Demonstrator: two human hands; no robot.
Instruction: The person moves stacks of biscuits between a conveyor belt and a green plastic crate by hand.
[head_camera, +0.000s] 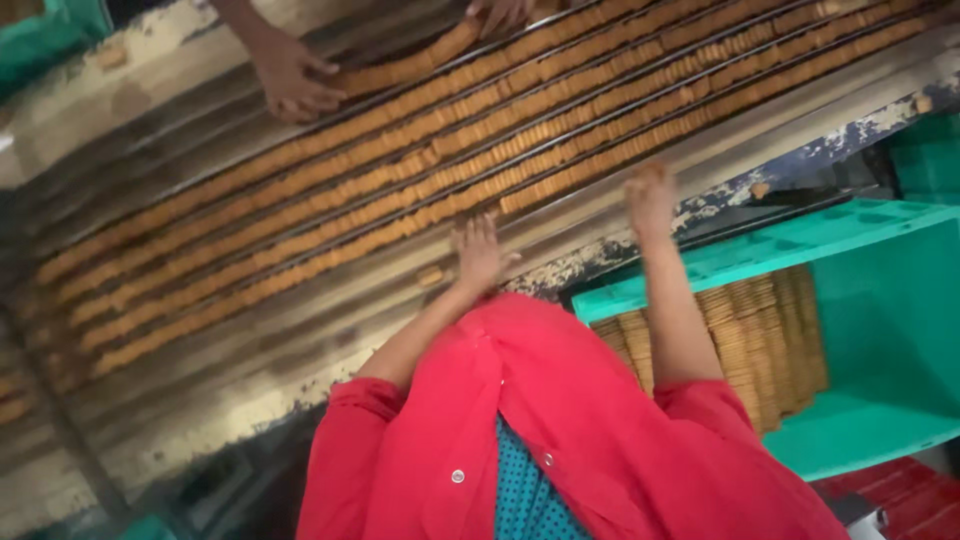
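Left hand (478, 252) spread flat, empty, at nearest row of standing brown biscuits (300, 268). Right hand (650, 195) curled, grip unclear. Teal plastic crate (880, 300) part-filled; 5 rows remain.

- A long metal conveyor counter (300, 330) is running slantwise across the view, its ridged channels lying side by side and its near edge (600, 262) showing chipped, peeling paint.
- Several rows of tan biscuits (480, 140) are standing on edge in the channels, packed tightly and touching one another along each row.
- One loose biscuit (431, 275) is lying flat on the bare strip just beside the nearest row.
- Another loose biscuit (110, 57) is sitting on the far rim.
- A green crate (880, 300) is sitting below the near edge, with stacks of biscuits (740, 340) standing upright inside it, pressed together.
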